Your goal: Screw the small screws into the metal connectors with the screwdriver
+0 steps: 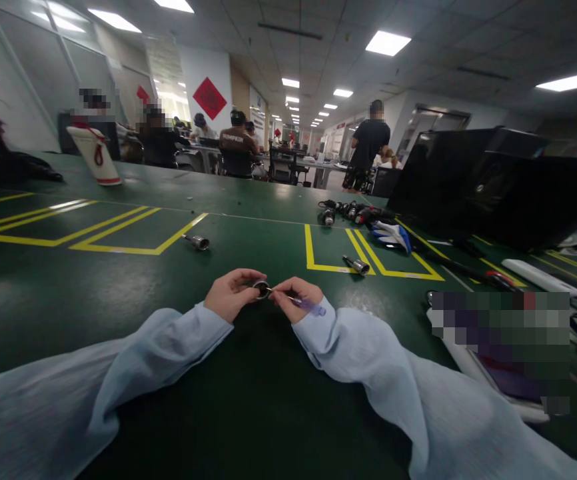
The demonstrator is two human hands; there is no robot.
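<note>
My left hand is closed around a small round metal part with a dark hollow facing me. In my right hand is a thin screwdriver with a see-through purple handle, held between thumb and fingers. Its metal shaft points left and the tip is at the round part's opening; how deep it sits I cannot tell. Beyond my left hand lies a metal piece with a thin stem and a cup-shaped end. A similar stemmed metal piece lies beyond my right hand, on yellow tape.
The green table bears yellow tape outlines. At the back right are several dark metal parts, a white-and-blue glove and black monitors. A paper cup stands back left. Several people sit beyond; one person stands.
</note>
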